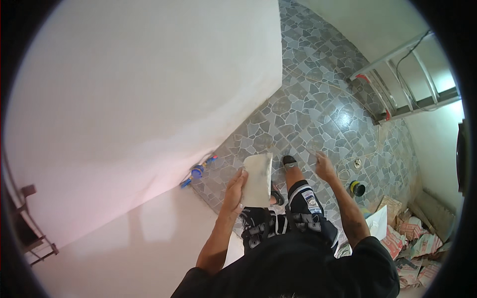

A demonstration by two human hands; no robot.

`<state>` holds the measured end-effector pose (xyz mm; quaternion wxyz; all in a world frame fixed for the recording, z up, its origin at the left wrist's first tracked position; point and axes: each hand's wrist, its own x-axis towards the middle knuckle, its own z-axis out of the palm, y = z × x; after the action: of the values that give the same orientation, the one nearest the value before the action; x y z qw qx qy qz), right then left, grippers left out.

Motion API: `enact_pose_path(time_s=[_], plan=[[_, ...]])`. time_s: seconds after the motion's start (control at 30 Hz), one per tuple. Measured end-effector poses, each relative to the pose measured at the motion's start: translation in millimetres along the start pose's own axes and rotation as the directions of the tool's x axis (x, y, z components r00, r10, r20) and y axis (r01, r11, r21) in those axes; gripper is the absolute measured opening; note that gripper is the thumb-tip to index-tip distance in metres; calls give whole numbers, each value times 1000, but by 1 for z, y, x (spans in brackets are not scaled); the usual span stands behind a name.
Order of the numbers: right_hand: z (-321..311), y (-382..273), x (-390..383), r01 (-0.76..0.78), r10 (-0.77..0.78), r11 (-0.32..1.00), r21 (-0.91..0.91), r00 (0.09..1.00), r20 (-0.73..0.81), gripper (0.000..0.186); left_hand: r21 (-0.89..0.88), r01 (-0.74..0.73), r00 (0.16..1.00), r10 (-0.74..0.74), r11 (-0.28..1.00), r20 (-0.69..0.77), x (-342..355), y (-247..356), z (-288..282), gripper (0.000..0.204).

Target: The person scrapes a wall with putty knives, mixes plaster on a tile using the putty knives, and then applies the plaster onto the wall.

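Observation:
In front of my lap, my left hand (233, 192) grips the left edge of a pale, flat, roughly rectangular board (257, 181). Grey smudges mark the board's right side. To the right, above the tiled floor, my right hand (325, 167) is closed. Something thin and faint sticks out from its fingers to the left, too small to name. A gap separates the two hands, with one of my dark shoes (289, 161) visible below between them.
White wall (164, 74) fills the left. Low on it sits a blue meter with pipe fittings (197, 171). A metal ladder (412, 84) leans far right. Paper sacks (410, 228) pile at lower right, near a yellow-and-black round container (357, 187). A cord (358, 102) crosses the stone-patterned floor (318, 94).

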<state>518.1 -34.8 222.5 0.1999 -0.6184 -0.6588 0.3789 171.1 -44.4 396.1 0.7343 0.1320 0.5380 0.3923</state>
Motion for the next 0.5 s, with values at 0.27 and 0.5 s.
enact_pose_path(time_s=[0.27,0.5], plan=[[-25,94,-237,-610,697,696,379,702,-148,22,167,48,990,-69,985,120,-98,40,79,49],[25,53,-429,-703,725,685,192,632,-274,19,213,60,980,-98,975,171,-147,20,62,46]])
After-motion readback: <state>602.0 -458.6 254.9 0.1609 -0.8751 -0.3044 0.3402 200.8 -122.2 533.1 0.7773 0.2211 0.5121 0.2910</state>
